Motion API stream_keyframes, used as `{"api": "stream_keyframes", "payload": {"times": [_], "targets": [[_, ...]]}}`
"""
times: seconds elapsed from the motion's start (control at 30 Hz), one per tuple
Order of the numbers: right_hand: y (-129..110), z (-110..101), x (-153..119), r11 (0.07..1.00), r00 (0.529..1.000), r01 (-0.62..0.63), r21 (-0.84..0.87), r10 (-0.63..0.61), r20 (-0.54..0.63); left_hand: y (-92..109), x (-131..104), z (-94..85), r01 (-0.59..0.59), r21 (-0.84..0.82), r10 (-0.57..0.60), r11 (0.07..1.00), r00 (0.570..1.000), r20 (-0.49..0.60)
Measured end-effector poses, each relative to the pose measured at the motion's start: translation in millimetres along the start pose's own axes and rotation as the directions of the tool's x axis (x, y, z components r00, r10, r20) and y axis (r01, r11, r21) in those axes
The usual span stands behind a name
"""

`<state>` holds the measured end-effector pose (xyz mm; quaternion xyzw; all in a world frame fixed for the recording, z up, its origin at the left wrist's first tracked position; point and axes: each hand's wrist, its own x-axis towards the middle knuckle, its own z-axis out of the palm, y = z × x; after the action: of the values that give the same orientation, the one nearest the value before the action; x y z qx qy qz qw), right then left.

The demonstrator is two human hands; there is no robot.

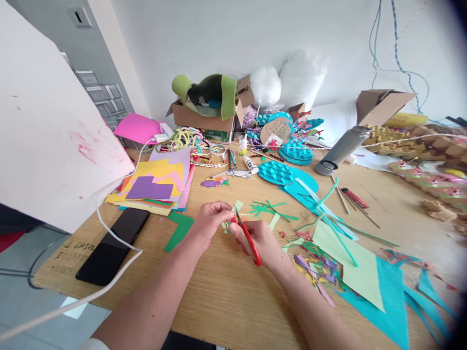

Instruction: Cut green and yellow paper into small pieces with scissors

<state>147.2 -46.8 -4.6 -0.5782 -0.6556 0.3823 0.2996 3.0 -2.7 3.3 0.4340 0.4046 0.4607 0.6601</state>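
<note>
In the head view my left hand (209,221) is closed in a pinch on a small light green paper piece (238,205), whose end sticks out past the fingertips. My right hand (262,240) grips red-handled scissors (252,244), and their blades reach up beside that paper. Small red and green paper bits lie under the fingertips, partly hidden. Just beyond the hands, several thin green paper strips (273,209) lie on the wooden table (233,301). A dark green paper piece (179,231) is left of my left hand, and colourful scraps (317,270) lie right of my right hand.
At left are a black phone (113,245), a white cable (105,233) and stacked coloured paper (153,187). A paper fish (213,183) and glue bottle (251,165) lie farther back. Light green paper (350,262), blue paper (390,291) and a grey flask (343,149) are at right.
</note>
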Motion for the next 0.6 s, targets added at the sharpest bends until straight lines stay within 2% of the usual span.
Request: {"api": "stream_keyframes", "payload": {"times": [0.4, 0.6], "targets": [[-0.7, -1.0, 0.0, 1.000, 0.999, 0.031, -0.002, -0.031, 0.014, 3.5, -1.0, 0.8, -0.056, 0.075, 0.058, 0.996, 0.998, -0.023], [-0.7, -0.4, -0.1, 1.000, 1.000, 0.026, 0.004, -0.026, 0.017, 5.1, -1.0, 0.7, -0.038, 0.052, 0.039, 0.998, 0.999, -0.018]]}}
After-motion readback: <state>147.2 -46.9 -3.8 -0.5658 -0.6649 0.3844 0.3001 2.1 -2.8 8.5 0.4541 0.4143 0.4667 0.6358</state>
